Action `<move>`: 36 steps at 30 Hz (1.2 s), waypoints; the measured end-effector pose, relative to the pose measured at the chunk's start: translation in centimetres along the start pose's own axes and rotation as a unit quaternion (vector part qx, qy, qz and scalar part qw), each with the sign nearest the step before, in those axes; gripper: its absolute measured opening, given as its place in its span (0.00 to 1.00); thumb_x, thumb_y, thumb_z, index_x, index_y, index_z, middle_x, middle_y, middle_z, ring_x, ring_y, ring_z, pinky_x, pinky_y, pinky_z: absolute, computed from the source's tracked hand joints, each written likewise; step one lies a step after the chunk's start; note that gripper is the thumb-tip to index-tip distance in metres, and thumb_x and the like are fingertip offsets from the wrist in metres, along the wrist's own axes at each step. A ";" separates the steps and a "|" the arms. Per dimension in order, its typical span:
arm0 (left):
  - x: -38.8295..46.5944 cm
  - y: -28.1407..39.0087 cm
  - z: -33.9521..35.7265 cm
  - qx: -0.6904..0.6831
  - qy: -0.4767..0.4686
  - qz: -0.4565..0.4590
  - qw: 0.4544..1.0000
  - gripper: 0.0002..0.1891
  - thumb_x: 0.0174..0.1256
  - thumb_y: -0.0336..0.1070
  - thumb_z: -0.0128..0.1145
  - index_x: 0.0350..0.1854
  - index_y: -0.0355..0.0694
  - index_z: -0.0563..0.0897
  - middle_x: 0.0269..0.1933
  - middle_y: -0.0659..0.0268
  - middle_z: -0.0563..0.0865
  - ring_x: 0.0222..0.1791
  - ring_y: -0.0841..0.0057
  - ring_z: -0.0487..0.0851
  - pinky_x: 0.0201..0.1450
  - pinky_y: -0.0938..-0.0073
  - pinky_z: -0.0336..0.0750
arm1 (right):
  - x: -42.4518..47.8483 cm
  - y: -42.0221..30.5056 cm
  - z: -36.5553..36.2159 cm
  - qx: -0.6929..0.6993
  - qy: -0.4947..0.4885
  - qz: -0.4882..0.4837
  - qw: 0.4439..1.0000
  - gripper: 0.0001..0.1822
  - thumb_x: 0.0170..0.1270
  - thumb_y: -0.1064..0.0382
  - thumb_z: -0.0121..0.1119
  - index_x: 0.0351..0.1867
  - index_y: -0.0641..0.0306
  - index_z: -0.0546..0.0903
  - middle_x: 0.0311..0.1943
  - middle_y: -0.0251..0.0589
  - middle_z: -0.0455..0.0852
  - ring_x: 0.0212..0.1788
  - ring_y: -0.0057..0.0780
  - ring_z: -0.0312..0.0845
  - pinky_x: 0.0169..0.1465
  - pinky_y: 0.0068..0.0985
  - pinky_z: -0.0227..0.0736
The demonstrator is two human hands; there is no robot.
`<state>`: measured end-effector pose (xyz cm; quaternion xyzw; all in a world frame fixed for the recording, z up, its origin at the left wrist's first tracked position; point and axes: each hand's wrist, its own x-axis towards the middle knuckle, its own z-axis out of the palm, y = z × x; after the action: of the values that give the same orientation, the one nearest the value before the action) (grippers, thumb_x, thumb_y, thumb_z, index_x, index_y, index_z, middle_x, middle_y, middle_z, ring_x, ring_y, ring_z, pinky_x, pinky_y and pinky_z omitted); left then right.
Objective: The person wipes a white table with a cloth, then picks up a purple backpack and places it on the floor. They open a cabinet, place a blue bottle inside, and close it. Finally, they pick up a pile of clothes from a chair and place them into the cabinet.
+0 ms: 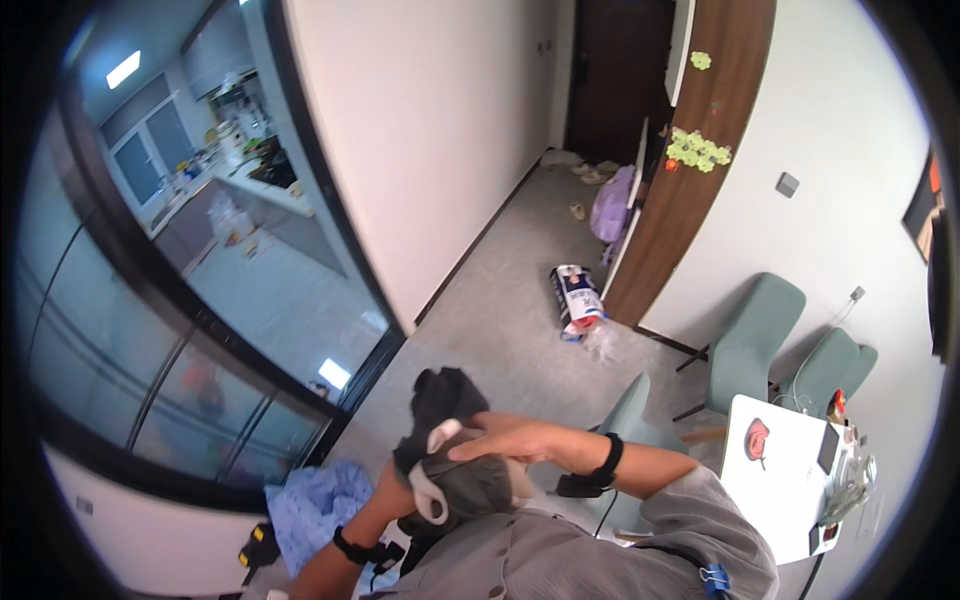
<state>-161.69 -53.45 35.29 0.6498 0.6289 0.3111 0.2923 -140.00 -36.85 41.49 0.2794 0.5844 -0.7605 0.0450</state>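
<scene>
A bundle of dark grey-brown cloth (480, 484) is held up against the front of my shirt. Black fabric (450, 397) sticks out from its far side, and an off-white strap with a loop (429, 496) hangs over its near left side. My right hand (517, 439) grips the bundle from above, thumb and fingers lying across it. From the lower left, my left hand (399, 491) reaches into the bundle; its fingers are hidden by cloth. Both wrists wear black bands with small devices and cables.
Blue patterned fabric (319, 506) lies at the lower left, beside a black and yellow object (259, 546). To the right stand green chairs (757, 337) and a white table (780, 480). A printed bag (579, 296) and a purple backpack (613, 202) are farther along the floor.
</scene>
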 end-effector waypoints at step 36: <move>94.8 -8.4 -9.5 -0.477 -0.118 0.029 0.871 0.31 0.84 0.52 0.50 0.80 0.40 0.65 0.74 0.63 0.74 0.72 0.71 0.75 0.75 0.67 0.71 | 18.5 -32.9 -68.8 -0.388 0.496 -0.375 0.680 0.43 0.68 0.52 0.72 0.78 0.67 0.64 0.78 0.56 0.62 0.77 0.53 0.66 0.74 0.38 0.69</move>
<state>-172.90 41.47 38.33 0.4812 0.3461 0.5025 0.6294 -142.93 41.09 49.99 0.3307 0.8198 -0.1689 -0.4360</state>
